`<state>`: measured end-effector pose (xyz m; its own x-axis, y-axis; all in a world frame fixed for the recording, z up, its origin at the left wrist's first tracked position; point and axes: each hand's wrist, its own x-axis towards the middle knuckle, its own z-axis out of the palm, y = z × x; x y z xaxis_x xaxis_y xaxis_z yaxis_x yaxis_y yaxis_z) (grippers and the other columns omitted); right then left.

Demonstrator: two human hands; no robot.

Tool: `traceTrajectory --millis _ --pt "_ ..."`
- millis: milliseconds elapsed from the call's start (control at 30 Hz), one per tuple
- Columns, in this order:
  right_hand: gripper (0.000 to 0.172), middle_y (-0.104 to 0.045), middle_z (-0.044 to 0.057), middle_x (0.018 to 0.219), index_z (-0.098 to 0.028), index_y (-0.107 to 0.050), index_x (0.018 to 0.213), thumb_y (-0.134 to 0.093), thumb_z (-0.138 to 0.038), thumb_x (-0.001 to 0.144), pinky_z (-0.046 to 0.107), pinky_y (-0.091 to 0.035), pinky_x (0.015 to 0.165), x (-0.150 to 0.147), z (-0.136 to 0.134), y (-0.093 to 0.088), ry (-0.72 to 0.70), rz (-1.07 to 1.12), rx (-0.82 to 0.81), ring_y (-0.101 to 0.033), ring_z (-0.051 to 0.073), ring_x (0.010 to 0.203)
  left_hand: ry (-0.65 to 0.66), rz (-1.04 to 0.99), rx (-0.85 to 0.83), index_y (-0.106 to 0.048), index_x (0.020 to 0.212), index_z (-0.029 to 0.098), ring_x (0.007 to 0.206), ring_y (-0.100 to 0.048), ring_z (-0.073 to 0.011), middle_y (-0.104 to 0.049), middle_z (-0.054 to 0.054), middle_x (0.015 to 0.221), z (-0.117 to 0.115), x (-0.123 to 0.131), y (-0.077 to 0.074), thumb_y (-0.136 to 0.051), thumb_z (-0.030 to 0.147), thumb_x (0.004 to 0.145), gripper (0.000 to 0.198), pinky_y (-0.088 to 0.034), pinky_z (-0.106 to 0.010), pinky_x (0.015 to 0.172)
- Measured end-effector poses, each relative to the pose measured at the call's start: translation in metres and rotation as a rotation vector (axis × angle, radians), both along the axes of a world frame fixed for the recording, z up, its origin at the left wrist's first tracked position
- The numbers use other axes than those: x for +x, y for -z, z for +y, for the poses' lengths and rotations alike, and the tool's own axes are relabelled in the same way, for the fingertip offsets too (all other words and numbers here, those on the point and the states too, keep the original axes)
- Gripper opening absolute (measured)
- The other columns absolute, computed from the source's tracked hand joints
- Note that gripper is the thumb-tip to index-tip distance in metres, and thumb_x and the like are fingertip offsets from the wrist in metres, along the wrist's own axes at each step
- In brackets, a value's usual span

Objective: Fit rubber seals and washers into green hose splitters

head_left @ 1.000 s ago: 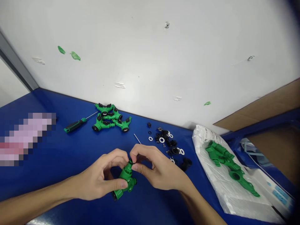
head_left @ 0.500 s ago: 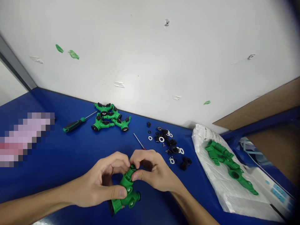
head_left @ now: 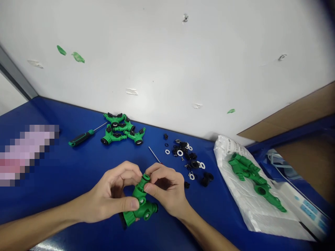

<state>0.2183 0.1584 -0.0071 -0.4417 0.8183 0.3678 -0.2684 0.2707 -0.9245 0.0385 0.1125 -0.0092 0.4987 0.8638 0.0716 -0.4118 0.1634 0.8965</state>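
Observation:
A green Y-shaped connector is held over the blue table in the head view, with a black ring at its lower left end and another at its right branch. My left hand grips its body from the left, thumb across the front. At the upper branch's open end, the thumb and index finger of my right hand press on the rim. Whether a small ring is pinched there cannot be made out. Beyond my right hand lies a thin screwdriver, its handle mostly hidden.
Finished-looking green connectors lie by the wall beside a green-black screwdriver. Black parts, screws and white rings are scattered right of centre. A white bag carries more green bodies. A blurred pink item is at left.
The view has shifted slightly. The connector and both hands sit a little higher, and the upper branch's mouth, dark before, now shows green. A black part shows beside my right hand.

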Motion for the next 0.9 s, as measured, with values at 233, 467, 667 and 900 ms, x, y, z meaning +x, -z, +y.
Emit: traceTrajectory --millis 233,467,667,900 --pt "0.01 -0.063 0.002 0.079 -0.022 -0.071 0.091 -0.072 -0.028 0.083 0.024 -0.052 0.053 0.002 0.001 -0.005 -0.083 0.033 -0.138 -0.059 0.011 0.058 -0.07 -0.004 0.089 -0.057 0.109 0.024 0.087 -0.064 -0.0171 -0.062 -0.003 0.1 0.003 -0.001 0.002 -0.071 0.015 0.082 0.032 -0.055 -0.024 0.067" --pt "0.018 -0.061 0.002 0.078 -0.019 -0.07 0.073 -0.073 -0.035 0.082 0.024 -0.051 0.056 -0.001 0.003 -0.004 -0.023 -0.081 -0.194 -0.057 0.011 0.062 -0.103 -0.009 0.009 -0.056 0.127 0.03 0.082 -0.069 -0.0208 -0.069 -0.006 0.104 0.003 0.001 0.009 -0.068 0.017 0.085 0.046 -0.061 -0.035 0.067" --pt "0.017 -0.062 0.0 0.075 -0.019 -0.07 0.075 -0.075 -0.036 0.079 0.025 -0.052 0.055 -0.001 0.004 -0.003 0.01 -0.069 -0.282 -0.056 0.01 0.055 -0.109 0.034 -0.053 -0.062 0.127 0.029 0.084 -0.07 -0.0236 -0.071 -0.009 0.113 0.007 0.001 0.006 -0.069 0.017 0.084 0.045 -0.062 -0.039 0.067" --pt "0.02 -0.06 -0.002 0.067 -0.018 -0.068 0.073 -0.074 -0.036 0.08 0.021 -0.046 0.051 -0.002 0.002 0.0 0.034 -0.064 -0.344 -0.055 0.008 0.053 -0.083 -0.007 -0.135 -0.068 0.12 0.025 0.079 -0.07 -0.0221 -0.072 -0.01 0.105 0.006 0.001 0.008 -0.068 0.017 0.085 0.036 -0.063 -0.04 0.066"
